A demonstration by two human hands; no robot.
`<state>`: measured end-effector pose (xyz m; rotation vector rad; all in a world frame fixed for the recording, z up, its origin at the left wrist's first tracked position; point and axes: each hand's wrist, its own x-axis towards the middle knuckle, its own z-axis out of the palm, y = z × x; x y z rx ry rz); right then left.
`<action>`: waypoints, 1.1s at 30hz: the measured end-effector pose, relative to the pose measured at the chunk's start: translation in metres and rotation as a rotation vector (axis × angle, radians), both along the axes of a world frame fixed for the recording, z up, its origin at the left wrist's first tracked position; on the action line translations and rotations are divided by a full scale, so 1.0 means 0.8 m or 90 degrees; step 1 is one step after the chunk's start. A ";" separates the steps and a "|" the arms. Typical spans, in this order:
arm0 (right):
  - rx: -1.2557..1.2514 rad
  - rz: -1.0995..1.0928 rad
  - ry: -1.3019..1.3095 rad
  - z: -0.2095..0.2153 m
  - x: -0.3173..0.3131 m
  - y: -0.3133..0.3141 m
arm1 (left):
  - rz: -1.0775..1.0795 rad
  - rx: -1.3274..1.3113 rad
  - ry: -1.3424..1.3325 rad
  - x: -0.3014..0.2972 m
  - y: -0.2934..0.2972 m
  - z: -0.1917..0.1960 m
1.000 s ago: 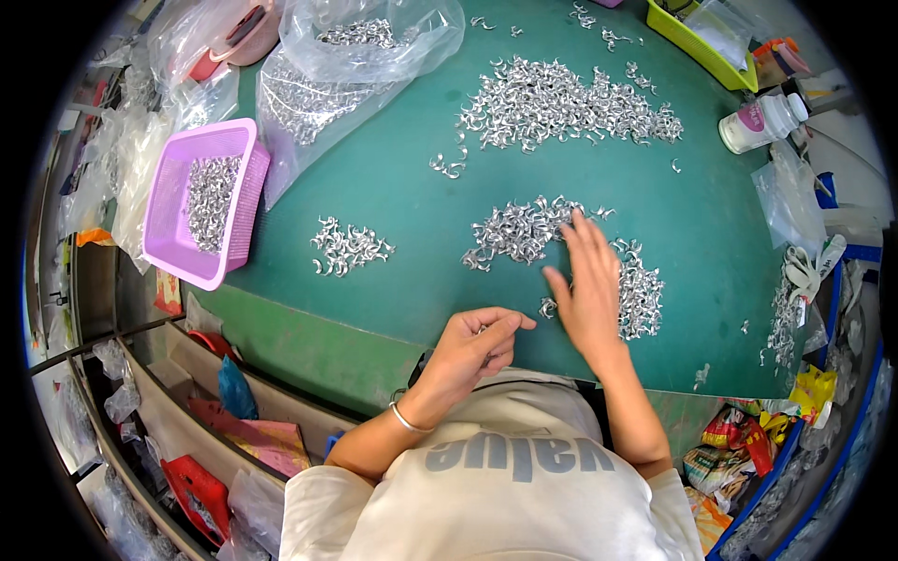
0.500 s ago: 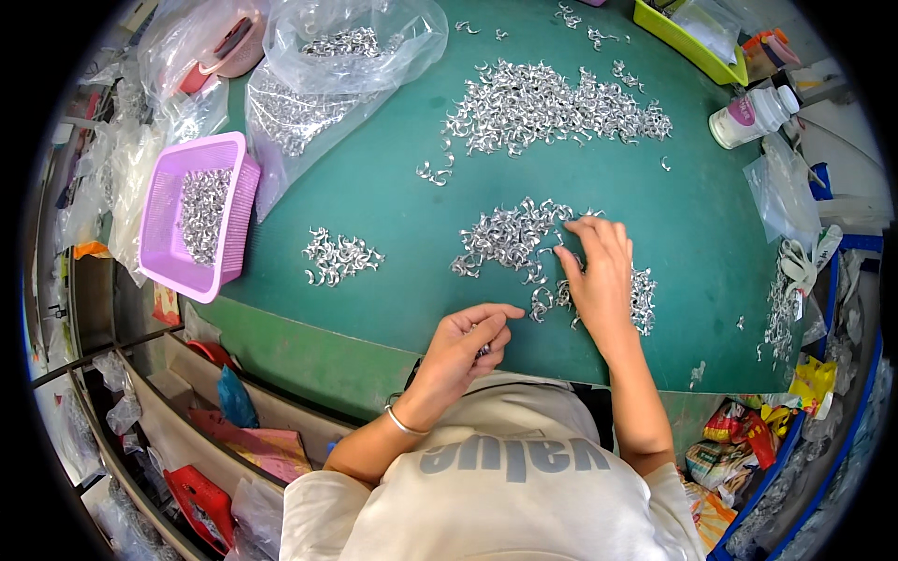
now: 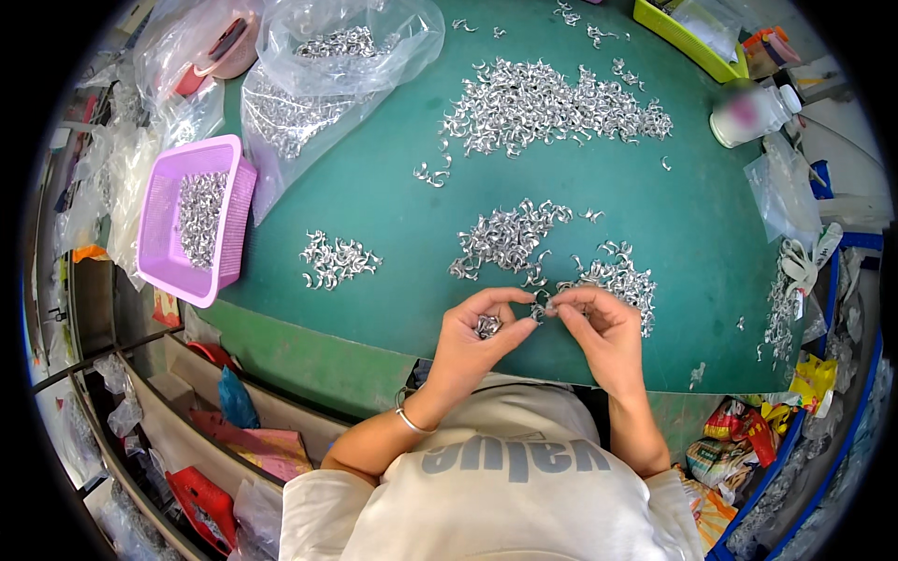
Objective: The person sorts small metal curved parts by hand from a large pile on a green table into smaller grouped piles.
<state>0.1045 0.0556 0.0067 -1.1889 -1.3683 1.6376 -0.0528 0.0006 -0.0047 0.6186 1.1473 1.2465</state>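
Observation:
My left hand (image 3: pixel 475 329) is cupped above the green table's near edge, several small curved silver metal pieces (image 3: pixel 487 325) lying in its curled fingers. Its thumb and forefinger reach toward the fingertips of my right hand (image 3: pixel 603 335), which are pinched together. Between the two hands shows a small curved metal piece (image 3: pixel 540 305); fingertips partly cover it. Just beyond my right hand spreads a loose heap of the same pieces (image 3: pixel 622 274). Another heap (image 3: pixel 505 236) sits farther off, slightly to the left.
A large heap of pieces (image 3: pixel 552 105) covers the far middle of the table (image 3: pixel 374 196). At left are a small heap (image 3: pixel 339 259), a purple basket (image 3: pixel 226 220) holding pieces and a clear plastic bag (image 3: pixel 281 182). A white bottle (image 3: pixel 762 117) and green tray (image 3: pixel 692 47) stand far right.
My right hand has come back from the heaps toward my left hand, its fingers now pinched. My left hand has shifted slightly right and its thumb and forefinger have spread, showing the pieces inside.

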 end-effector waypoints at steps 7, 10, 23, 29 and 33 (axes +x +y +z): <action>0.092 0.031 -0.051 0.018 0.001 -0.007 | -0.020 0.032 0.111 0.004 -0.001 0.019; 0.192 0.054 -0.106 0.026 0.000 -0.006 | -0.029 0.055 0.117 0.004 -0.002 0.025; 0.149 0.037 0.003 0.030 0.001 -0.013 | -0.009 0.062 0.064 0.003 -0.005 0.028; 0.131 0.029 0.025 0.029 -0.001 -0.015 | -0.018 0.051 0.051 0.001 -0.005 0.031; 0.123 0.051 -0.049 0.018 0.003 0.000 | 0.027 0.013 0.099 -0.008 -0.007 0.019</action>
